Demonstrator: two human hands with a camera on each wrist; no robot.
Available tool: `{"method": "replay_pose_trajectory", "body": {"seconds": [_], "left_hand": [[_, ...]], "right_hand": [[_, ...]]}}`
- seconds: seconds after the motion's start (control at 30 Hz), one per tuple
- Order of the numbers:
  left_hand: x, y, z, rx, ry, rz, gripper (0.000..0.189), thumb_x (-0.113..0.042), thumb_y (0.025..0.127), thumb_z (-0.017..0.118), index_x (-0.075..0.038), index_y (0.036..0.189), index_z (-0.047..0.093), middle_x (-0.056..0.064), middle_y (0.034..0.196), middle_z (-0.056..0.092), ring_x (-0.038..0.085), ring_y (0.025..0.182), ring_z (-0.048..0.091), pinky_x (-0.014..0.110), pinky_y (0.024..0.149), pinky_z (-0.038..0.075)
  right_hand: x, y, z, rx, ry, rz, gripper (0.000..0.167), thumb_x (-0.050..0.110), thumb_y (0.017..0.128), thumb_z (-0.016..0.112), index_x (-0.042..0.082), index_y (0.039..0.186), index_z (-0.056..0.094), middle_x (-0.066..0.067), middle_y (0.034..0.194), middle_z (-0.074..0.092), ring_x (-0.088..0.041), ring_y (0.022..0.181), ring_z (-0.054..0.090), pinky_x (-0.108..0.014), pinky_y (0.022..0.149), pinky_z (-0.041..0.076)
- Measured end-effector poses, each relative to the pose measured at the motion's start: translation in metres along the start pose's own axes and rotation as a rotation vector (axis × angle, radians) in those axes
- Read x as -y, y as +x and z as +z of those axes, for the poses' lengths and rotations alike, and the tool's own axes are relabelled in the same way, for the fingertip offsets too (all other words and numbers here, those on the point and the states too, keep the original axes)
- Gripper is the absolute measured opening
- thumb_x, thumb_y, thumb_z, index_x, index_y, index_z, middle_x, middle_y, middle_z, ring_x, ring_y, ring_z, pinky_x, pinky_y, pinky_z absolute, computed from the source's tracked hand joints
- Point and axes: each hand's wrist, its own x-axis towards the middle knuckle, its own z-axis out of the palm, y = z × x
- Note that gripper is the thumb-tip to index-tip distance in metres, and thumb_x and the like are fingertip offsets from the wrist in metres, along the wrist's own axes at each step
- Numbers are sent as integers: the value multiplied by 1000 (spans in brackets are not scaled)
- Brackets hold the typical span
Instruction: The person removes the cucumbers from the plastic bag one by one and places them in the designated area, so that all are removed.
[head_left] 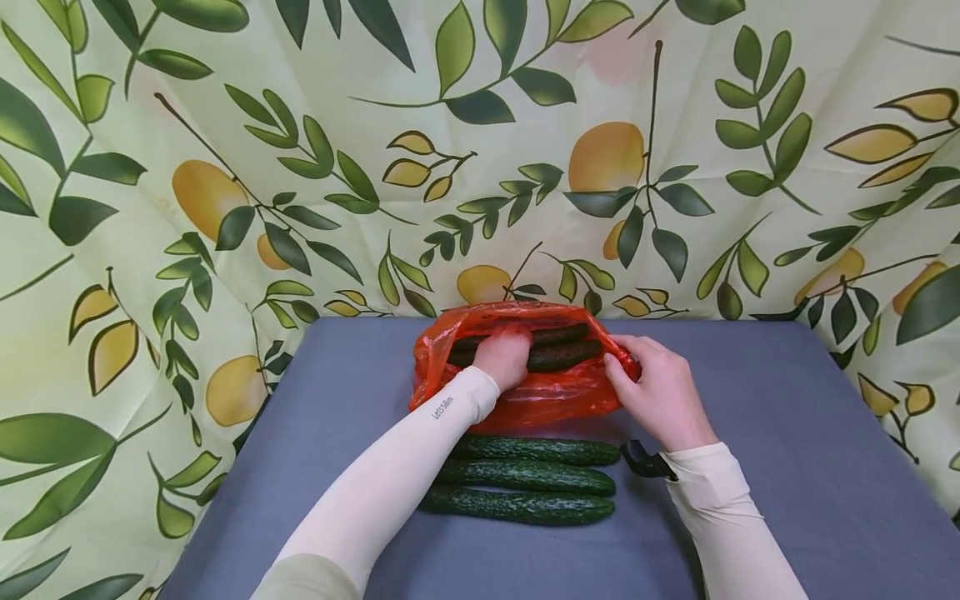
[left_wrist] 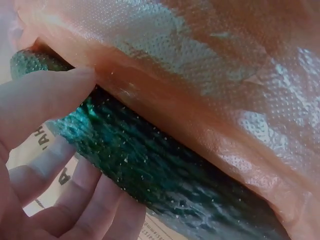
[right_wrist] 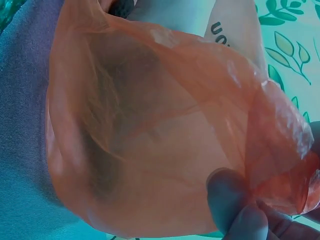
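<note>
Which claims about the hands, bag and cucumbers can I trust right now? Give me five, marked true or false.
1. The left hand is inside the red bag. True.
2. Three cucumbers lie side by side on the table, outside the bag. True.
3. The right hand is gripping a cucumber. False: it pinches the edge of the bag.
4. The left hand has its thumb and fingers around the held cucumber. True.
5. The mouth of the bag is closed. False: it gapes open, with cucumbers visible inside.
</note>
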Motion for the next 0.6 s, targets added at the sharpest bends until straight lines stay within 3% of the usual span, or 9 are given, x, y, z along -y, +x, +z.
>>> {"method": "replay_pose_trajectory", "body": {"seconds": [0.3,0.6], "left_hand": [[-3,-1,3,-40,19,-10,20,-18,99,74,-12,118,75,8,120,75,26,104,73,45,81,66],[-2,2,8,-44,28,17,30,-24,92,82,-10,117,74,7,113,74,26,99,72,44,77,66]], "right_hand": [[-1,0,-1,9,2,9,30,19,103,69,6,128,76,-19,118,77,-35,94,72,-57,80,63],[-2,0,0,11,3,15,30,20,102,69,6,128,76,-19,117,77,-35,92,72,-56,79,63]]}}
